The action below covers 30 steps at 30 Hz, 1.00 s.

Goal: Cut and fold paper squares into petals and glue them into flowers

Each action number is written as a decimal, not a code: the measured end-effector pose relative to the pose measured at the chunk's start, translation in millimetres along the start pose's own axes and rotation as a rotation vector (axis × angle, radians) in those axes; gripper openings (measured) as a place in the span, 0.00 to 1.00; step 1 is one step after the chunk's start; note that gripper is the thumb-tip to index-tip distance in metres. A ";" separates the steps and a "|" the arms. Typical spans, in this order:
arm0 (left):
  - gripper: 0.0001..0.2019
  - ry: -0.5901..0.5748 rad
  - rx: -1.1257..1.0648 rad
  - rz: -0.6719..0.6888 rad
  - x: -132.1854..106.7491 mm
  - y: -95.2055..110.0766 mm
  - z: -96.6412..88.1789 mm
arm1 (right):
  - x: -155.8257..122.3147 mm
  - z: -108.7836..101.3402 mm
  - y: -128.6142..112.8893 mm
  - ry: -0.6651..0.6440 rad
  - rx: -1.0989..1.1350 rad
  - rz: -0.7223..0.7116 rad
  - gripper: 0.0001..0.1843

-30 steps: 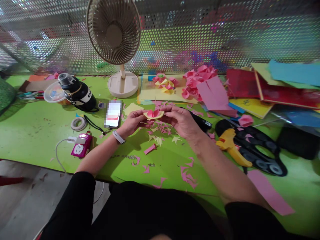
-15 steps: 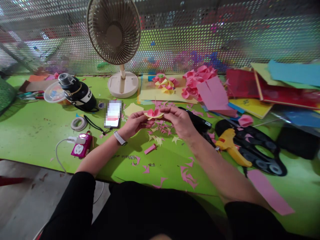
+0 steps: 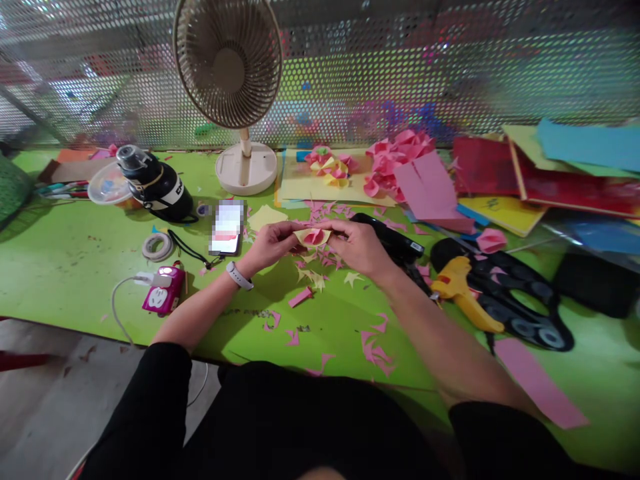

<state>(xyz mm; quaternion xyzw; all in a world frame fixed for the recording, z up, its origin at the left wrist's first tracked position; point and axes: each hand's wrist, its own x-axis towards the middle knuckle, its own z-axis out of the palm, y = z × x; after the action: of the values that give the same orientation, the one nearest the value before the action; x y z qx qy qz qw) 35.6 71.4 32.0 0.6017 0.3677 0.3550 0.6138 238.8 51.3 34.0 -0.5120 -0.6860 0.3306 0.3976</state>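
Between my two hands is a small paper flower (image 3: 314,237), pink in the middle with yellow petals around it. My left hand (image 3: 273,243) pinches its left edge, and my right hand (image 3: 356,245) pinches the right edge. The flower is held above the green table (image 3: 210,353), tilted so that its pink centre faces me. Under and around the hands lie pink and yellow paper scraps (image 3: 315,277). A yellow paper sheet (image 3: 269,217) lies just behind my left hand.
Behind the hands, finished-looking paper flowers (image 3: 333,170) and a pink flower pile (image 3: 400,157) rest near a fan (image 3: 245,170). At right lie a yellow glue gun (image 3: 463,293) and coloured sheets (image 3: 560,183). A bottle (image 3: 155,187), phone (image 3: 227,230) and pink socket (image 3: 164,290) stand left.
The flower has tipped from nearly edge-on to facing me more, and moved slightly right. Both hands have turned with it, the fingers now closer along its upper edge.
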 end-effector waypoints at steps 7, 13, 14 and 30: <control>0.14 0.193 0.208 0.113 -0.7 -4.4 -0.4 | -0.4 2.0 4.3 0.011 0.037 -0.042 0.13; 0.11 0.193 0.212 0.133 -2.7 -6.7 2.5 | -2.1 4.8 -1.1 0.092 -0.099 -0.163 0.11; 0.11 0.181 0.211 0.140 -3.4 -6.9 3.7 | -2.6 5.5 -2.6 0.089 -0.081 -0.140 0.11; 0.05 0.263 0.610 0.179 -16.0 0.8 27.7 | -13.1 23.7 -9.5 0.125 -0.076 -0.049 0.09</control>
<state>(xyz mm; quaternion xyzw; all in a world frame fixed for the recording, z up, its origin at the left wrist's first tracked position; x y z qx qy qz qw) 52.2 44.1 33.4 0.7363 0.4788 0.3557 0.3194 215.7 35.2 28.4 -0.5294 -0.6842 0.2616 0.4279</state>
